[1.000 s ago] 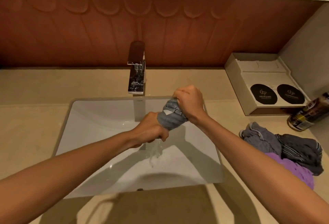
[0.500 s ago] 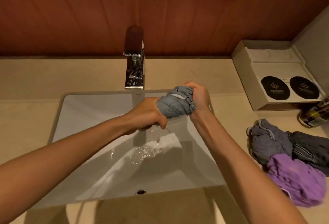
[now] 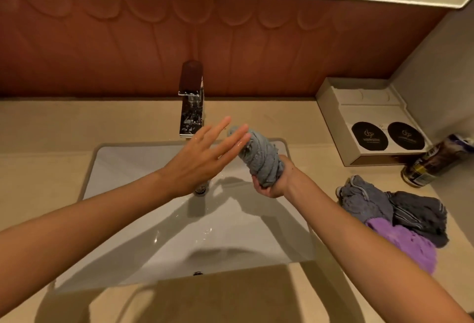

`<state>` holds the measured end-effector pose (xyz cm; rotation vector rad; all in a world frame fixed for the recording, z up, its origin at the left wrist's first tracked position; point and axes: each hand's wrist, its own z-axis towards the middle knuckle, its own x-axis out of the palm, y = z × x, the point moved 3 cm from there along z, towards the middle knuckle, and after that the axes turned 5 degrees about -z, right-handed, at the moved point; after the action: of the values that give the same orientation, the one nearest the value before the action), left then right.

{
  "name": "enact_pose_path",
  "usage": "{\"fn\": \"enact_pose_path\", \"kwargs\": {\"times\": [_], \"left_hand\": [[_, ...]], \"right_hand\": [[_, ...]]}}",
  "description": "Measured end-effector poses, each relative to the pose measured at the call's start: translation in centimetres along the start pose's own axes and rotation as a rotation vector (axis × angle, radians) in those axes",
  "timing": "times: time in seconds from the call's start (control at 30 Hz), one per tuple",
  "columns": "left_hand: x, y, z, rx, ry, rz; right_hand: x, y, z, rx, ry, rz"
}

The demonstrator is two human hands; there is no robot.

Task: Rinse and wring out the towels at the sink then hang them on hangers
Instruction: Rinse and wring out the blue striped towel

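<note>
A twisted grey towel (image 3: 260, 154) stands up over the right part of the white sink (image 3: 133, 163). My right hand (image 3: 275, 181) grips its lower end from below. My left hand (image 3: 202, 158) is spread flat with straight fingers, its fingertips next to the towel's upper end; whether they touch it I cannot tell. A chrome faucet (image 3: 191, 107) stands behind the basin, and no water runs from it. On the counter to the right lie a grey towel (image 3: 364, 199), a dark grey striped towel (image 3: 418, 215) and a purple towel (image 3: 407, 245) in a heap.
A beige tray box (image 3: 359, 107) with two black round lids sits at the back right corner. A dark can (image 3: 433, 161) lies beside it against the right wall. The drain (image 3: 200, 189) is under my left wrist. A mirror edge runs along the top.
My left hand has let go of the towel and opened flat. My right hand now holds the twisted towel upright alone. Water no longer streams from it.
</note>
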<state>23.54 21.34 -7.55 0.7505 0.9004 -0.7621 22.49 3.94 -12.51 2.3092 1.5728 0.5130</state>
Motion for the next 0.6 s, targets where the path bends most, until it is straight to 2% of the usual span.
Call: {"fn": "enact_pose_path", "kwargs": {"times": [0.13,0.27,0.43,0.6], "left_hand": [[-0.9,0.2,1.5,0.294,-0.086,0.159],[-1.4,0.8,4.2,0.41,-0.186,0.278],[-2.5,0.4,6.2,0.323,-0.164,0.238],[-3.0,-1.3,6.1,0.167,0.068,0.264]], "right_hand": [[0.9,-0.8,-1.4,0.088,0.139,-0.044],[1.4,-1.2,-2.7,0.151,0.237,-0.048],[1.3,-1.1,-3.2,0.108,0.158,0.054],[1.0,-1.3,-3.8,0.003,-0.02,0.071]]}}
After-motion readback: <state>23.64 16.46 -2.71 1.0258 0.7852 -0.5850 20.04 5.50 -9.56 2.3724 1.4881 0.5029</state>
